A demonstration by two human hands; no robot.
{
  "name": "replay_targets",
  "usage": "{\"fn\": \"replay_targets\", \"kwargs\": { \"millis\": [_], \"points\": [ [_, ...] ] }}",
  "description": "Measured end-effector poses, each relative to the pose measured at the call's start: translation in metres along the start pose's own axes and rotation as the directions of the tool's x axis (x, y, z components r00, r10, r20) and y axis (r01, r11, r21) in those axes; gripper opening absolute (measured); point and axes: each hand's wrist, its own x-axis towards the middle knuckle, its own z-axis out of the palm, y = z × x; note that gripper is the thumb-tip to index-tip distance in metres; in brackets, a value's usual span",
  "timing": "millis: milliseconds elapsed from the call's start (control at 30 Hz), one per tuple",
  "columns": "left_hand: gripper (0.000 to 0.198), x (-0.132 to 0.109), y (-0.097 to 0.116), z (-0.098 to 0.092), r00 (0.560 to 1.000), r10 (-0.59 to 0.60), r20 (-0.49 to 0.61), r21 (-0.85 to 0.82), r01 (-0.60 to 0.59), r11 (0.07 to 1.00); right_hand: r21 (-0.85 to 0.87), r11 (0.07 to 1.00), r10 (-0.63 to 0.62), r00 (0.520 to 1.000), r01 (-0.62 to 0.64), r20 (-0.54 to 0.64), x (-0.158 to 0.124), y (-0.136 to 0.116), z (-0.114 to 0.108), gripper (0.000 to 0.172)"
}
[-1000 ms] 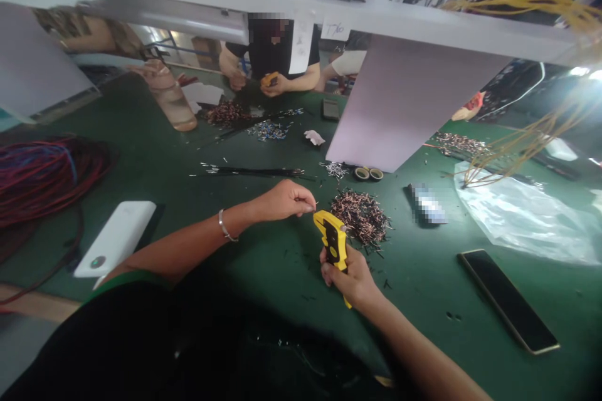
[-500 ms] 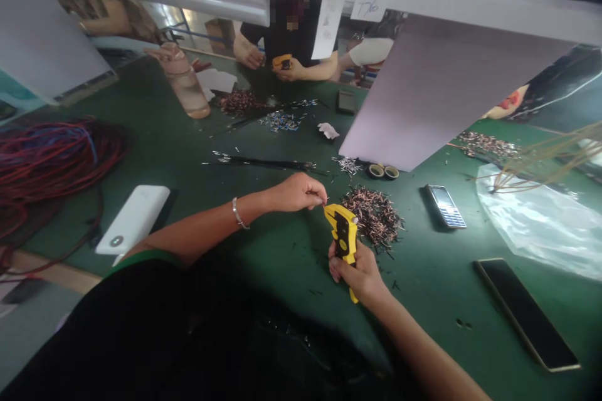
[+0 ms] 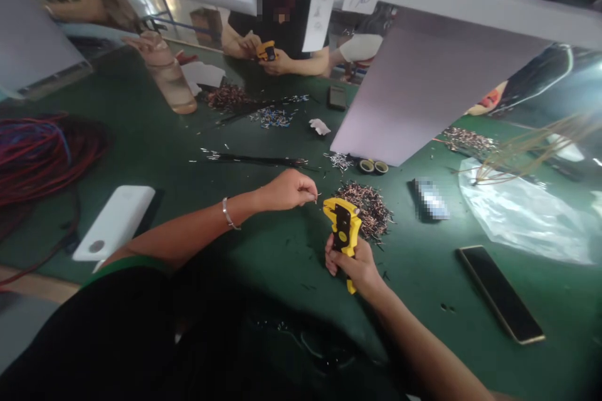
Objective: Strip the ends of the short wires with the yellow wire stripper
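My right hand is wrapped round the handles of a yellow and black wire stripper, its jaws pointing up and left. My left hand is closed in a pinch on a short piece of wire, whose small end sticks out at the fingertips. A small gap separates this wire from the stripper's jaws. Just behind the stripper lies a heap of short cut wire pieces. Beyond my left hand a bundle of black wires lies on the green table, near small silvery pieces.
Two tape rolls lie by a slanted pale panel. To the right are a keypad phone, a smartphone and a plastic bag. A white power bank and red wire coils lie left. Opposite, a person holds an orange tool.
The wire in my left hand has come away from the stripper's jaws, leaving a gap. The camera view has shifted slightly. The person opposite has brought their hands closer together at the orange tool.
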Motion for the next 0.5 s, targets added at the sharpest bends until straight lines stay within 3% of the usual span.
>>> {"fn": "replay_targets", "kwargs": {
  "millis": [133,267,500],
  "points": [
    [0.021,-0.003,0.004,0.001,0.999,0.025,-0.039,0.047,-0.023,0.999,0.077,0.997,-0.027,1.000,0.028,-0.007,0.001,-0.006,-0.007,0.026],
    [0.020,-0.008,0.011,0.006,0.989,0.140,-0.048,0.176,-0.130,0.976,0.120,0.992,-0.038,0.999,0.037,0.004,0.003,-0.014,-0.008,0.032],
    [0.025,-0.019,0.020,0.025,0.957,0.290,0.012,0.399,-0.271,0.876,0.165,0.985,-0.033,0.996,0.047,-0.081,0.003,-0.027,-0.001,0.038]
  ]
}}
